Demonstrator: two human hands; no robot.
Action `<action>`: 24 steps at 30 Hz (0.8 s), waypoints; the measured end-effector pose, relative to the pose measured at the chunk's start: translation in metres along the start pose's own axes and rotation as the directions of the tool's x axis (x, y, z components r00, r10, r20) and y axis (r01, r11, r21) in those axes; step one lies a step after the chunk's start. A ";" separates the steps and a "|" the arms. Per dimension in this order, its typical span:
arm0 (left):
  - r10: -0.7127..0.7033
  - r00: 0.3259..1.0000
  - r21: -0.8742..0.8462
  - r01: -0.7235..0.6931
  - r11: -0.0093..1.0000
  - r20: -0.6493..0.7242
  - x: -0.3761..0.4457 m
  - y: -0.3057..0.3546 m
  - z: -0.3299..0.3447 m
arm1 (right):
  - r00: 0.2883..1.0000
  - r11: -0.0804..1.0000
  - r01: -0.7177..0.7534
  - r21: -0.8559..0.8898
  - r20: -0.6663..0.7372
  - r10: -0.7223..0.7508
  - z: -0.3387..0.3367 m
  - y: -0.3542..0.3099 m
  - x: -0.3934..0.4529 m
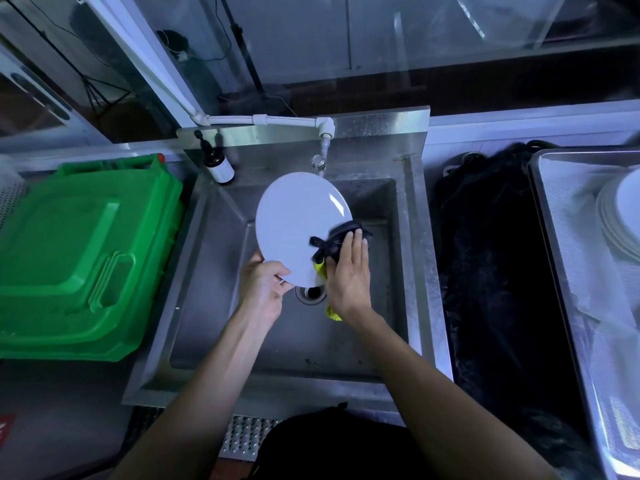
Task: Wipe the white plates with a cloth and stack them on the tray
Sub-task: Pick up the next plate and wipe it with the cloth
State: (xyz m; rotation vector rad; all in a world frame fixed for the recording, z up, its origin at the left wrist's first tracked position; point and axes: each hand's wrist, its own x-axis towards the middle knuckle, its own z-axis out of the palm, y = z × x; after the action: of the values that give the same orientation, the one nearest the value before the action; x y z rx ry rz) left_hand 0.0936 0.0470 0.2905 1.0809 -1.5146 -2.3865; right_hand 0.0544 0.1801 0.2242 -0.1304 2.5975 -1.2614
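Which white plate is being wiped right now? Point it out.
The plate held over the sink, with the cloth pressed on it; the others sit stacked.

white plate [298,223], black-and-yellow cloth [332,244], green crate [83,258]

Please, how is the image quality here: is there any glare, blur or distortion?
Head view: dim, bluish light; a small glare streak on the white plate; wide-angle bending curves the sink edges and the tray at right; the stacked plates there look soft and blurred; the black bag area is too dark for detail.
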 end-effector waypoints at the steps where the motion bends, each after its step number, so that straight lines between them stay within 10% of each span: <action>1: 0.000 1.000 0.012 0.000 1.000 0.008 0.000 0.001 -0.001 | 0.999 0.997 -0.043 0.070 0.004 0.043 -0.003 0.002 0.003; 9: -0.018 0.994 0.131 0.003 0.991 0.107 0.001 0.013 -0.012 | 0.993 0.867 -0.067 0.494 -0.052 0.106 -0.028 0.004 0.019; 24: -0.120 0.969 0.452 0.011 0.892 0.215 0.021 0.048 -0.027 | 0.986 0.883 -0.062 0.464 -0.111 0.128 -0.055 0.014 0.032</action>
State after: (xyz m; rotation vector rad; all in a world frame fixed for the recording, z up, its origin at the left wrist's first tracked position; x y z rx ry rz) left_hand 0.0824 -0.0064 0.3129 0.9508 -2.2307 -2.3367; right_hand 0.0091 0.2242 0.2399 0.1783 2.2926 -1.8625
